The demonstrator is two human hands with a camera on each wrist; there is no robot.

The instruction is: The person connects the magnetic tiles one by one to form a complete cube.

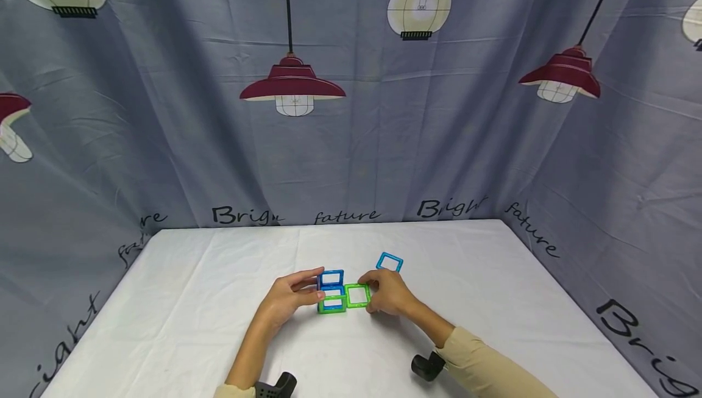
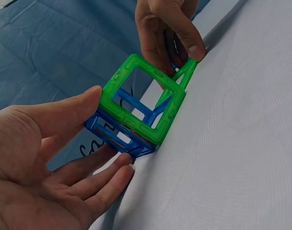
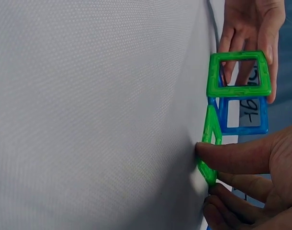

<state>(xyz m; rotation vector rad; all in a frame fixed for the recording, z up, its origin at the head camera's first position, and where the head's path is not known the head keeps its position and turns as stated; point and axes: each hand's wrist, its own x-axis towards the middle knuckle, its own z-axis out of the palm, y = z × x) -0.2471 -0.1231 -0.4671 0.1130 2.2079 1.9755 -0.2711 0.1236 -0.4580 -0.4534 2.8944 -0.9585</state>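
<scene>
Magnetic square tile frames form an open box: a green tile (image 1: 332, 311) stands at its front, with a blue tile (image 1: 332, 272) upright at the back and more blue at the left side and base. My left hand (image 1: 284, 302) holds the box from the left, its thumb at the green tile's upper corner and its fingers along the blue side. A second green tile (image 1: 358, 306) lies flat on the cloth against the box's right side. My right hand (image 1: 390, 292) pinches its outer edge between thumb and fingers. In the right wrist view, this flat green tile (image 3: 210, 115) shows nearly edge-on.
A loose blue tile (image 1: 392, 256) lies just beyond my right hand, partly hidden by it. White cloth (image 1: 466, 264) covers the table. Grey-blue curtains (image 1: 351, 160) printed with lamps hang behind and at both sides.
</scene>
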